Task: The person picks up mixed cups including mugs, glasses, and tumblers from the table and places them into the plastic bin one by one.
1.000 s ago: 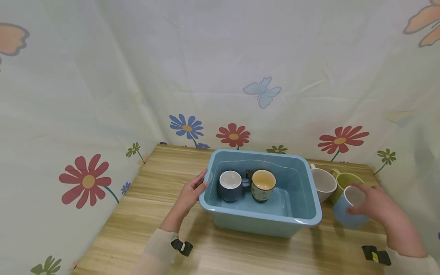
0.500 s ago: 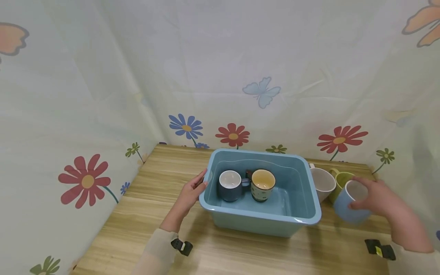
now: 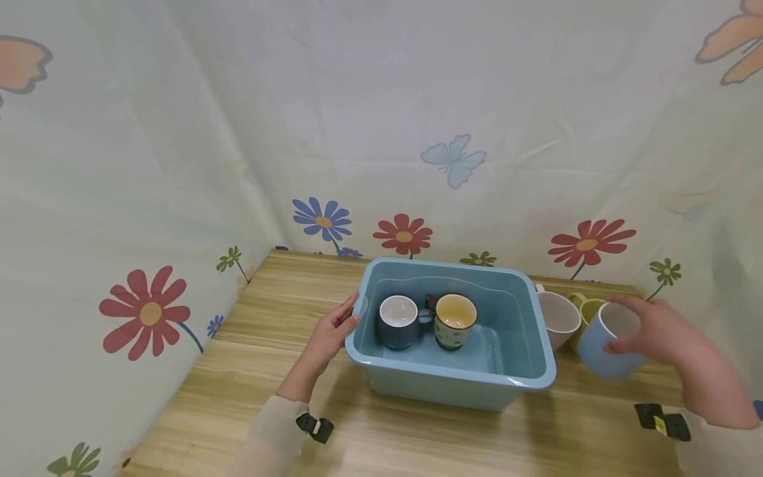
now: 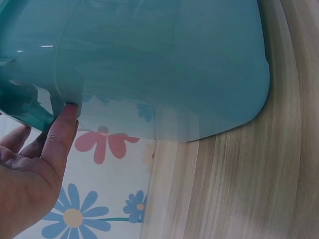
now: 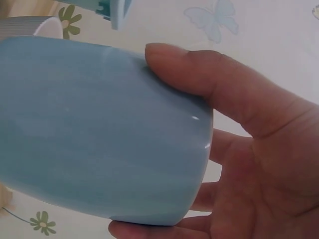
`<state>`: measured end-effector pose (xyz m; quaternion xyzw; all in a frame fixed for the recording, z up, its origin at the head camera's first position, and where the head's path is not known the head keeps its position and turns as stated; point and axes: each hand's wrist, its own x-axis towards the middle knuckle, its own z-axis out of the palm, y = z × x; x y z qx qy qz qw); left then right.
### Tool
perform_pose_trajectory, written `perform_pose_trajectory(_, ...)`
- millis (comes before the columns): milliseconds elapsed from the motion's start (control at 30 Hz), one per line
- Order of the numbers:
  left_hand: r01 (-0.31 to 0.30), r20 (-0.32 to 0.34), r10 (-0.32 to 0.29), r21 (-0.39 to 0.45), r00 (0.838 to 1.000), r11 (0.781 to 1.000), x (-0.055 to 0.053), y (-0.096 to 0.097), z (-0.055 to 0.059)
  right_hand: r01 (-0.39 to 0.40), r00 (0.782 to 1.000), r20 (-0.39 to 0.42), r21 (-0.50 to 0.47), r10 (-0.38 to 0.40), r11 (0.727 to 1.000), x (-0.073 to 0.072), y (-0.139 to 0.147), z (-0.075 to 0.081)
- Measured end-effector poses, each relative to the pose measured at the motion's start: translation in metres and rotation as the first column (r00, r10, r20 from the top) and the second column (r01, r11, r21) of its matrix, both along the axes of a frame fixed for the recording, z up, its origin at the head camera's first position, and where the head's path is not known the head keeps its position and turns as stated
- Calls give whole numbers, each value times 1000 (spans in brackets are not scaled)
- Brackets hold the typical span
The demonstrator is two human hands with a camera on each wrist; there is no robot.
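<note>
My left hand [image 3: 326, 338] grips the left rim of a blue plastic basin [image 3: 441, 389]; in the left wrist view, thumb and fingers meet its edge [image 4: 75, 94]. Inside the basin stand a dark blue mug [image 3: 398, 333] with a white interior and a patterned mug [image 3: 452, 334] with a cream interior. Off the basin's right side, my right hand [image 3: 664, 334] holds a light blue cup [image 3: 602, 352] by its rim, tilted and raised off the table. The right wrist view shows the thumb on one side of the cup [image 5: 99, 124] and fingers round the other.
A white mug [image 3: 558, 318] stands close against the basin's right side. Beside it, a yellow-green mug [image 3: 589, 309] is partly hidden behind the light blue cup. The wooden table [image 3: 286, 298] meets a flower-printed cloth [image 3: 357, 132] at the back and sides.
My right hand has lifted the light blue cup up from the table and tilted it. The left hand and the basin have stayed in place.
</note>
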<state>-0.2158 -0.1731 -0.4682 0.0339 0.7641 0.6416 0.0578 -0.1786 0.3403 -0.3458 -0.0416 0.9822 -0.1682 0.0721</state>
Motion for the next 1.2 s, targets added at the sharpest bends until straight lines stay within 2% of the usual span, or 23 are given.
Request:
perform_pose_trajectory(433,6,8,-6,-12,1000,1000,0,-1,0,-8,1000,-11,12,8,1000,-4,-19,27)
perform_pose_trajectory(967,-5,10,5,-20,1000,1000,-1,0,-1,-41,999,-7,39,41,998,-13,-35,49)
perform_pose_trajectory(1200,-13,4,13,-26,1000,1000,0,1,1,-121,992,-24,61,122,991,-16,-39,55)
